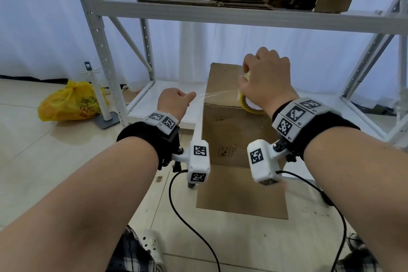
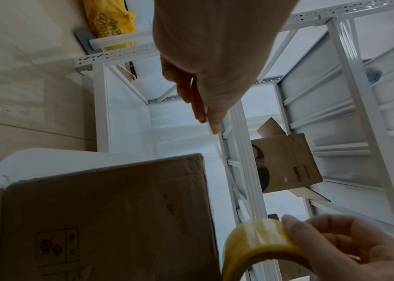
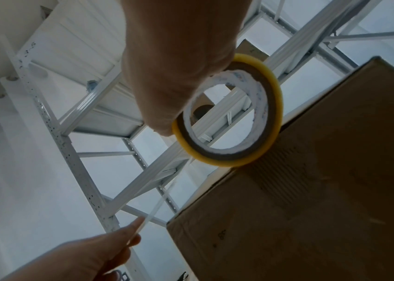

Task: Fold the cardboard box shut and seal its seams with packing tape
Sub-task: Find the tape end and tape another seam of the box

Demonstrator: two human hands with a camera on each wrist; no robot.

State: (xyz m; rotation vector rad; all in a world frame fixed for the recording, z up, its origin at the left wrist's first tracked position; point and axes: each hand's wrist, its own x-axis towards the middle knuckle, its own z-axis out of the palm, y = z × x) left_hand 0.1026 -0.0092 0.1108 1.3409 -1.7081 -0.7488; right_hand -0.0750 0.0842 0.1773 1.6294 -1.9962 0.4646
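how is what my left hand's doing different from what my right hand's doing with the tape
Your left hand pinches only the free end of the pulled-out strip of tape, while your right hand grips the tape roll itself. The left hand is out beside the cardboard box; the right hand is over its top. Both hold the same strip stretched between them.

Beige tiled floor (image 1: 44, 161), white metal shelving (image 1: 198, 11), white curtain (image 1: 39, 17), yellow bag (image 1: 68, 104)

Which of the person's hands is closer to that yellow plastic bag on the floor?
Left. The left hand, pinching the pulled-out clear tape strip, is on the side of the crumpled yellow plastic bag; the right hand, holding the yellowish tape roll, is over the brown cardboard box, farther away.
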